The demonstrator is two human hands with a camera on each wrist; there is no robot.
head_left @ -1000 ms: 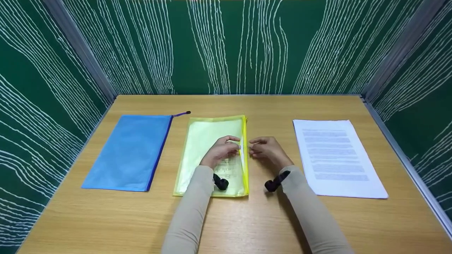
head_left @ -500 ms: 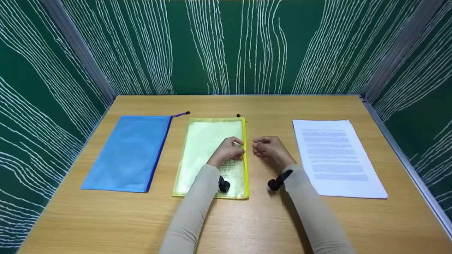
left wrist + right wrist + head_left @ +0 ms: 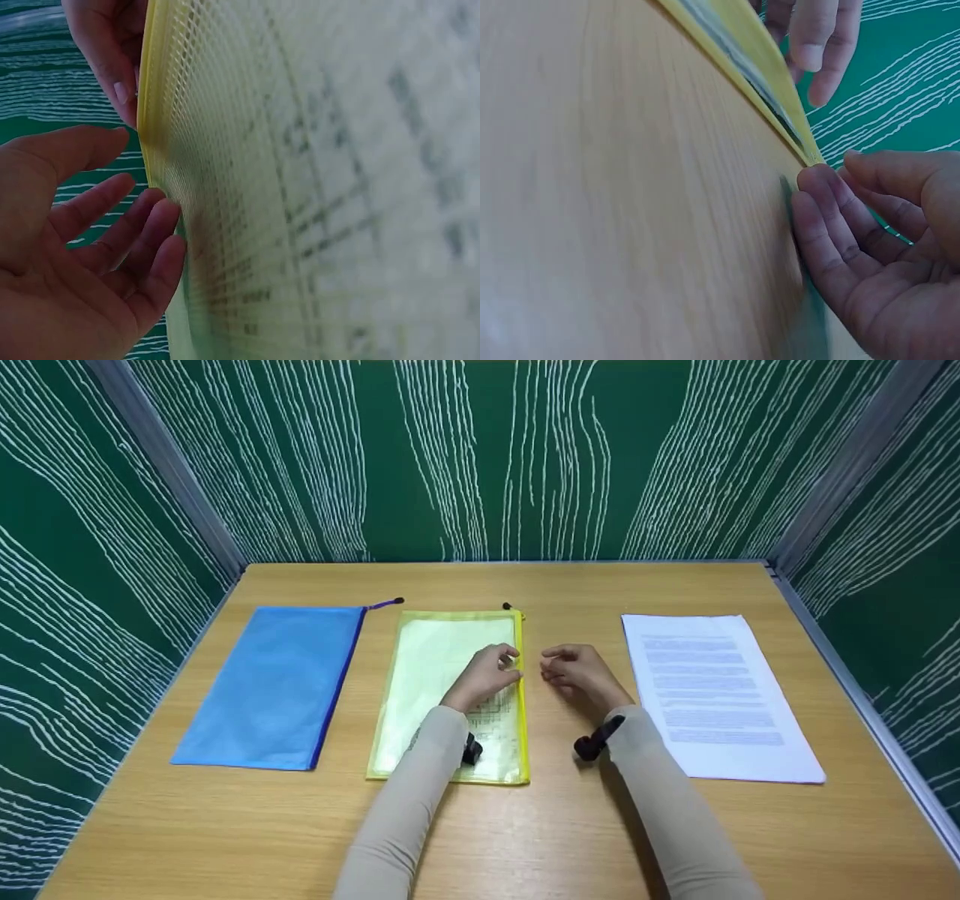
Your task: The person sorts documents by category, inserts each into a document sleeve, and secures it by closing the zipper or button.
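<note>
A yellow mesh zip pouch (image 3: pixel 442 660) lies at the table's middle, printed paper showing through it. My left hand (image 3: pixel 484 676) hovers over its right half, fingertips right at the zip edge and thumb apart from the fingers. Just right of that edge is my right hand (image 3: pixel 581 671), its fingers loosely bent around nothing. In the right wrist view the pouch's yellow edges (image 3: pixel 776 67) stand parted with white paper between them, close to my right fingertips (image 3: pixel 810 180). A black-tipped zip pull (image 3: pixel 507 606) pokes out at the pouch's far right corner.
To the left lies a blue zip pouch (image 3: pixel 274 682) with a purple pull (image 3: pixel 386 604). A stack of printed white paper (image 3: pixel 720 690) lies on the right. Green walls (image 3: pixel 495 457) with white lines enclose the wooden table (image 3: pixel 570 840).
The white gap along the pouch's right edge has narrowed in the head view, and the zip pull has come into sight. Both hands have shifted slightly right and drawn a little apart.
</note>
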